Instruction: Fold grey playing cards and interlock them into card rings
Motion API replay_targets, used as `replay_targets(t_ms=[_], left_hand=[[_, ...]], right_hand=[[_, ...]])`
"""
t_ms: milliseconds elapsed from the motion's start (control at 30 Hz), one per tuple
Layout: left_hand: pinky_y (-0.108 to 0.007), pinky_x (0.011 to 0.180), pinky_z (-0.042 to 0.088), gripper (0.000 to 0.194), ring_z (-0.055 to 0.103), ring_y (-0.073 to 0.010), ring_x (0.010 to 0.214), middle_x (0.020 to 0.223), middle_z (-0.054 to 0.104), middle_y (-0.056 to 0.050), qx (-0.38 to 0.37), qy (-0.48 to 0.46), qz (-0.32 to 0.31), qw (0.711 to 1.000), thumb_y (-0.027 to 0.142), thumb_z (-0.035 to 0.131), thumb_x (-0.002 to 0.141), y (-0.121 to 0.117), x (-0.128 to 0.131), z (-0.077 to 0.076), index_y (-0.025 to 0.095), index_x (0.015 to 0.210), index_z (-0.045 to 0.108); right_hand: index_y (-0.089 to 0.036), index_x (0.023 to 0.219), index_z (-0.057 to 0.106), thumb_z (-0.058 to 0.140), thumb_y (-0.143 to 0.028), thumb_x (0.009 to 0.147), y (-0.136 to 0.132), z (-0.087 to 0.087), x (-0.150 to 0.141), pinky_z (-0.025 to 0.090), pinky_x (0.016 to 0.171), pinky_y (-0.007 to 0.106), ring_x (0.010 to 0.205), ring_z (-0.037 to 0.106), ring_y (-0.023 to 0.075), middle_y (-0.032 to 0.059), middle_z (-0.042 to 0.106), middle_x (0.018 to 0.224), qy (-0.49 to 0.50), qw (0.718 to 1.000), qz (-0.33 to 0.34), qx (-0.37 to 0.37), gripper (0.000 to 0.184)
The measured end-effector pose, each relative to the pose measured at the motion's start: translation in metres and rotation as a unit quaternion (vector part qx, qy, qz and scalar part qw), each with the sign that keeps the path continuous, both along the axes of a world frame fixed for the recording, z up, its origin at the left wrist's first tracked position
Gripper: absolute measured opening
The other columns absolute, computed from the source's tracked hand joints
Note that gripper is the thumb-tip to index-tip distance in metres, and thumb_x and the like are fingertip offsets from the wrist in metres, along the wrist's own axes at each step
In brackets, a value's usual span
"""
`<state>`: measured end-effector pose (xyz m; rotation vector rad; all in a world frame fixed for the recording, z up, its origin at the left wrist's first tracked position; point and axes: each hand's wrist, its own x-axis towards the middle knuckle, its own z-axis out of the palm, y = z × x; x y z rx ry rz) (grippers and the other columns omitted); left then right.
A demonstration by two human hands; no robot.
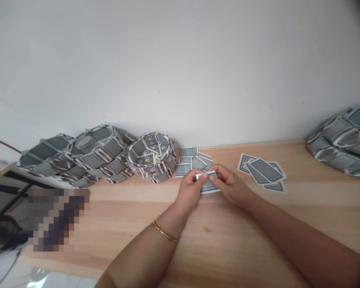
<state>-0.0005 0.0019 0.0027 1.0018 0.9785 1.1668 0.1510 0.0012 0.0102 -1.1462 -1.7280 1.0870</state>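
Note:
Both hands pinch one grey patterned playing card (210,186) above the wooden table. My left hand (190,187) grips its left side, with the thumb on top. At the right side, my right hand (228,185) closes on the same card, thumb also on its face. The card's upper edge looks bent or folded, partly hidden by the fingers. Just behind the hands lies a group of folded cards (184,163) with grey backs. To the right, several flat, unfolded playing cards (262,171) overlap on the table.
Against the wall on the left stand round baskets made of folded cards: a small one (151,176) and larger ones (99,154). Another card basket (345,140) stands far right. The wooden table (210,240) meets the wall behind. A blurred-out patch (58,220) covers the left edge.

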Motion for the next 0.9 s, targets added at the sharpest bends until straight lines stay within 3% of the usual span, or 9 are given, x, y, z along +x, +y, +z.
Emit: replay_targets(t_ms=[433, 667, 900], left_hand=[[-0.024, 0.071, 0.037, 0.031, 0.047, -0.0112, 0.070, 0.073, 0.057, 0.000, 0.004, -0.034, -0.005, 0.999, 0.047, 0.068, 0.071, 0.0009, 0.0001, -0.0058, 0.017, 0.078, 0.064], [-0.021, 0.064, 0.034, 0.037, 0.040, -0.0092, 0.062, 0.064, 0.048, 0.003, 0.000, -0.022, -0.007, 1.000, 0.052, 0.067, 0.071, -0.0002, 0.0013, -0.0019, 0.016, 0.074, 0.059], [-0.020, 0.060, 0.031, 0.034, 0.035, -0.0076, 0.060, 0.060, 0.042, 0.005, 0.023, -0.008, 0.001, 1.000, 0.047, 0.065, 0.075, -0.0011, 0.0005, -0.0023, 0.015, 0.068, 0.052]], right_hand=[[-0.022, 0.091, 0.049, 0.047, -0.040, 0.088, -0.0004, -0.0008, -0.0015, 0.031, 0.054, 0.024, 0.056, 0.034, 0.0117, -0.0066, 0.034, 0.060, -0.002, 0.999, -0.033, 0.000, 0.018], [-0.022, 0.089, 0.049, 0.047, -0.036, 0.088, 0.0005, -0.0033, -0.0016, 0.032, 0.057, 0.025, 0.059, 0.036, 0.0119, -0.0054, 0.037, 0.063, 0.011, 0.998, -0.058, 0.008, 0.015], [-0.022, 0.089, 0.050, 0.048, -0.036, 0.088, 0.0006, -0.0043, -0.0016, 0.032, 0.056, 0.024, 0.058, 0.037, 0.0118, -0.0055, 0.037, 0.062, 0.003, 0.997, -0.062, 0.033, 0.014]])
